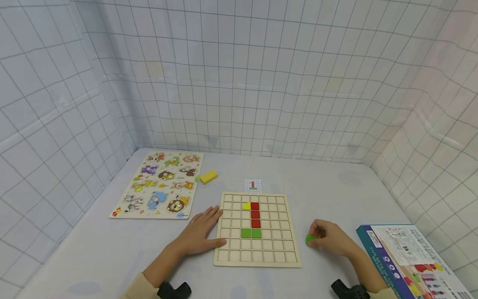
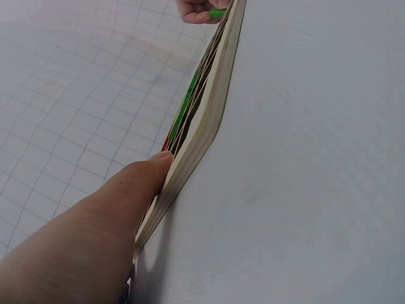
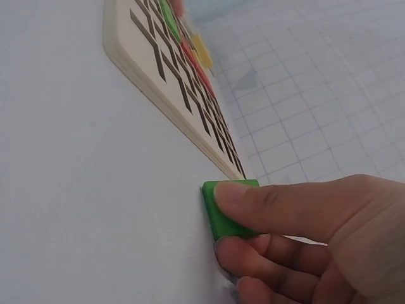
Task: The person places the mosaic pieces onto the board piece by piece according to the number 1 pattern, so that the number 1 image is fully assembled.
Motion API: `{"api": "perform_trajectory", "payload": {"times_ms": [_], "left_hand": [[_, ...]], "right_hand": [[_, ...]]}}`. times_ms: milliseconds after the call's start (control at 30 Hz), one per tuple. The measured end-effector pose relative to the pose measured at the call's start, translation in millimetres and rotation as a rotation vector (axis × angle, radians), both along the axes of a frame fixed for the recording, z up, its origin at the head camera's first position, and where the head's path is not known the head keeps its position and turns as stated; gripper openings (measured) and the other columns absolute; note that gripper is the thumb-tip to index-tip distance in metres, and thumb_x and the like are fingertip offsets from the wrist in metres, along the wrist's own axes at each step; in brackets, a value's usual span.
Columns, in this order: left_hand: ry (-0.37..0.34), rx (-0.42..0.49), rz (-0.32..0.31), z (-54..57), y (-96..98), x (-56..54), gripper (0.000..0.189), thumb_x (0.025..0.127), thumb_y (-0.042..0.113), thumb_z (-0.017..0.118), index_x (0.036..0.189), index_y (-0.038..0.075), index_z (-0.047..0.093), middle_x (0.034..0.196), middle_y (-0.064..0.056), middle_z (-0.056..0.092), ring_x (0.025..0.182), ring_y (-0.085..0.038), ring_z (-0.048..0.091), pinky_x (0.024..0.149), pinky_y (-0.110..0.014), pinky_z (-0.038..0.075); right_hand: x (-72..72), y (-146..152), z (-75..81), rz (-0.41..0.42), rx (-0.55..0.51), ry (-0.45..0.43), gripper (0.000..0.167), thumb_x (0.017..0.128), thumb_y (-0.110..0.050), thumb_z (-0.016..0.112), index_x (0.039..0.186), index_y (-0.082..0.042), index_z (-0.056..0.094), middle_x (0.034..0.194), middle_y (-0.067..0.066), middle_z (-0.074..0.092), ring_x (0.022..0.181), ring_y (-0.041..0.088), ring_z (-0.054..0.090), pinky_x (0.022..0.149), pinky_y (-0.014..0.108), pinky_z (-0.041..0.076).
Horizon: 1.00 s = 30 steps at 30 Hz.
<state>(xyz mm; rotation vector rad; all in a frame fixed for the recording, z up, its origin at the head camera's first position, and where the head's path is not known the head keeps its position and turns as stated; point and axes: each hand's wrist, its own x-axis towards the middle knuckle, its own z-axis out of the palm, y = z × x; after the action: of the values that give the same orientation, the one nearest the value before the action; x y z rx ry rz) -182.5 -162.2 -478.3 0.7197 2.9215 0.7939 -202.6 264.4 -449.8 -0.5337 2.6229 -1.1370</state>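
My right hand (image 1: pixel 330 238) pinches a green square tile (image 3: pixel 221 212) between thumb and fingers, to the right of the wooden grid board (image 1: pixel 274 257). My left hand (image 1: pixel 199 232) lies at the board's left edge, its thumb on the rim and its fingers stretched along the side. In the board's squares sit a yellow piece (image 1: pixel 246 206), a column of red tiles (image 1: pixel 255 214) and two green tiles (image 1: pixel 246 233) side by side below it. A small pattern card (image 1: pixel 253 185) with a similar figure lies just behind the board.
An animal picture puzzle board (image 1: pixel 160 185) lies at the back left, with a yellow block (image 1: pixel 208 177) beside it. At the front right rests a colourful flat box (image 1: pixel 410 257). White gridded cloth walls (image 1: pixel 254 83) enclose the table's back and sides.
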Motion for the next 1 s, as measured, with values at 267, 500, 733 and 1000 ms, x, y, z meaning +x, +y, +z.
{"api": "perform_trajectory", "payload": {"times_ms": [267, 500, 733, 1000], "left_hand": [[0.003, 0.0, 0.003, -1.5, -0.9, -0.1, 0.091, 0.087, 0.062, 0.059, 0.153, 0.005, 0.031, 0.159, -0.013, 0.025, 0.147, -0.032, 0.017, 0.114, -0.054, 0.017], [0.004, 0.002, 0.004, -1.9, -0.5, 0.0, 0.091, 0.087, 0.062, 0.059, 0.153, 0.005, 0.031, 0.159, -0.014, 0.025, 0.147, -0.032, 0.017, 0.114, -0.055, 0.017], [0.01, 0.009, -0.005, 0.8, 0.4, 1.0, 0.091, 0.087, 0.061, 0.059, 0.152, 0.004, 0.032, 0.158, -0.015, 0.026, 0.146, -0.033, 0.018, 0.113, -0.055, 0.018], [0.017, 0.011, -0.003, 1.3, 0.5, 1.2, 0.09, 0.087, 0.061, 0.06, 0.152, 0.004, 0.033, 0.158, -0.014, 0.026, 0.146, -0.033, 0.018, 0.113, -0.055, 0.019]], "right_hand": [[-4.8, -7, -1.4, 0.004, -0.096, -0.029, 0.015, 0.088, -0.012, 0.071, 0.094, -0.003, 0.06, 0.081, 0.004, 0.058, 0.068, 0.017, 0.057, 0.059, 0.027, 0.053], [-6.6, -22, 8.4, 0.042, -0.178, -0.037, 0.015, 0.089, -0.009, 0.07, 0.096, 0.0, 0.06, 0.08, 0.006, 0.059, 0.066, 0.016, 0.058, 0.059, 0.027, 0.052], [-8.6, -36, 13.7, 0.082, -0.178, -0.024, 0.017, 0.089, -0.01, 0.071, 0.095, 0.001, 0.06, 0.082, 0.007, 0.059, 0.066, 0.015, 0.059, 0.06, 0.027, 0.053], [-12.9, -50, 12.6, 0.096, -0.189, -0.039, 0.016, 0.089, -0.009, 0.071, 0.094, 0.0, 0.059, 0.085, 0.008, 0.059, 0.069, 0.018, 0.063, 0.063, 0.029, 0.056]]}}
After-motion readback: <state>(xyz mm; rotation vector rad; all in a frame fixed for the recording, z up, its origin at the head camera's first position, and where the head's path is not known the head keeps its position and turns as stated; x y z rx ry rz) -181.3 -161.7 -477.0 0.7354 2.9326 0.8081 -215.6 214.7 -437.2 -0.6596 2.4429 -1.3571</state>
